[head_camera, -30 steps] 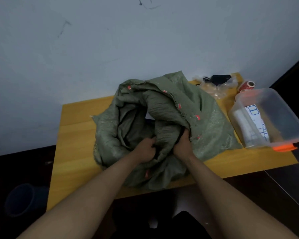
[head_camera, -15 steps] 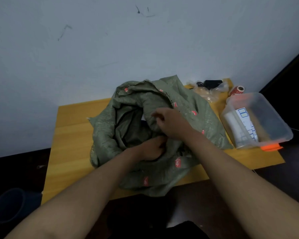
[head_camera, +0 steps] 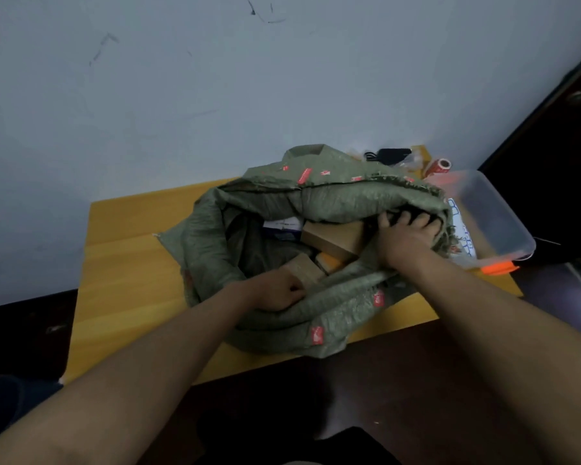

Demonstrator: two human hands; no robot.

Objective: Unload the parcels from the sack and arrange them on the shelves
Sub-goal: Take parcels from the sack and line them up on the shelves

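since a moment ago both hands pulled the sack mouth wide, showing parcels. left hand grips the near rim, right hand grips the right rim. better to keep one rim held and lift the top box straight out.

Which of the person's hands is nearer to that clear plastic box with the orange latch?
The right hand. It grips the sack rim on the side next to the clear plastic box. The left hand holds the sack's near edge, farther from the box.
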